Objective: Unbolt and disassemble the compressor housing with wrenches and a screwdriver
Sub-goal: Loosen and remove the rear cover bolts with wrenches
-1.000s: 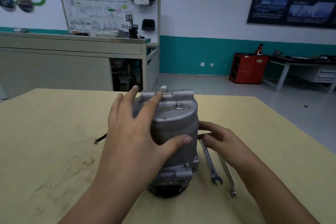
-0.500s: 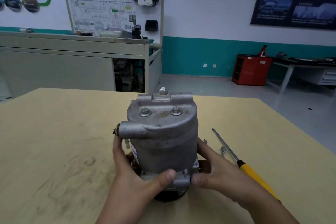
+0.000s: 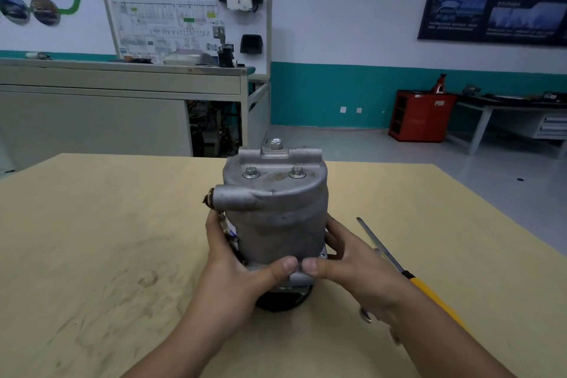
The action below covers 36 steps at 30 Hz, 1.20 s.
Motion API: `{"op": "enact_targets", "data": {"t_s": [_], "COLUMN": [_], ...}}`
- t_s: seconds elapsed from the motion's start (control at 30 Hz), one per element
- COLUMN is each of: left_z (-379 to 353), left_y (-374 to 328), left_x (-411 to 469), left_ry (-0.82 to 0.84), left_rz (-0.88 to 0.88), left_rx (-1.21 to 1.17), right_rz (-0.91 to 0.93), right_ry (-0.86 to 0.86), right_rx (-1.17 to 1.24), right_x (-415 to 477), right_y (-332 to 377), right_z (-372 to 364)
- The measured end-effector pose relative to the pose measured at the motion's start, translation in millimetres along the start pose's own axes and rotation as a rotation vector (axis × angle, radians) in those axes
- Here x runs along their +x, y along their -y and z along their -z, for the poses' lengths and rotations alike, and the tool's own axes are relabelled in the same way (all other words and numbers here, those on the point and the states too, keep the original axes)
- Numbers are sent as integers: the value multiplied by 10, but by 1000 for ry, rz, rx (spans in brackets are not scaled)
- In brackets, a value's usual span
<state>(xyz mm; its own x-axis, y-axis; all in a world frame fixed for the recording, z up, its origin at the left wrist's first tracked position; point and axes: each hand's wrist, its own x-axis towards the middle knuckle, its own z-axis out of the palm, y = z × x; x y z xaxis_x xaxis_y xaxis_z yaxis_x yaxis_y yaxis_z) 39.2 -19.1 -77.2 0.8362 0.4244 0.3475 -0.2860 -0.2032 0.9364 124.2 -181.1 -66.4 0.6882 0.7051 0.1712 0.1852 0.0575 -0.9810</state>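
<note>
A grey metal compressor stands upright on the wooden table in front of me, with three bolts on its top. My left hand grips its lower left side, thumb across the front flange. My right hand grips the lower right side, its thumb meeting the left thumb. A screwdriver with a yellow handle lies on the table to the right, partly under my right forearm. The open end of a wrench peeks out below my right wrist; the rest is hidden.
The table's far edge runs just behind the compressor, with grey floor beyond. A long grey workbench with a training board stands at the back left. A red cabinet and another desk stand at the back right.
My left hand came down from the compressor's upper body to its base. My right hand left the wrenches and took the base's right side. The compressor has turned, and the thumbs have drawn together.
</note>
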Motion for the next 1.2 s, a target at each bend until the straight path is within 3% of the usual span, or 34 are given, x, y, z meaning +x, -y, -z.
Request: {"op": "enact_targets", "data": {"t_s": [0.17,0.27,0.33,0.43,0.53,0.6,0.83,0.97,1.2], "left_z": [-14,2,12,1,-42,-71,-45,62,114], "left_y": [13,34,43,51,45,37,60,99,132], "left_x": [303,343,311,231,147,90,75,119,150], "left_ry": [35,39,32,27,42,47,42,35,12], "left_rz": [38,64,62,36,1,-11,-17,30,90], "left_rx": [23,37,45,38,38,50,47,6,27], "right_rz": [-87,-183,-240,-247,-484,-546,-658,-668,-573], "right_ry": [-9,54,-16,-326,-216,-129,-165,-226,-90], "right_rx": [21,-114,-233,-692,-1270,-1456,-1291,-1367,-1459], "right_x": [180,165,146,128,103,104,144,121,183], "right_y": [-10,25,84,74,-59,-134,-158,-107,-158], "right_z": [98,229,327,478,428,344,316,191,95]}}
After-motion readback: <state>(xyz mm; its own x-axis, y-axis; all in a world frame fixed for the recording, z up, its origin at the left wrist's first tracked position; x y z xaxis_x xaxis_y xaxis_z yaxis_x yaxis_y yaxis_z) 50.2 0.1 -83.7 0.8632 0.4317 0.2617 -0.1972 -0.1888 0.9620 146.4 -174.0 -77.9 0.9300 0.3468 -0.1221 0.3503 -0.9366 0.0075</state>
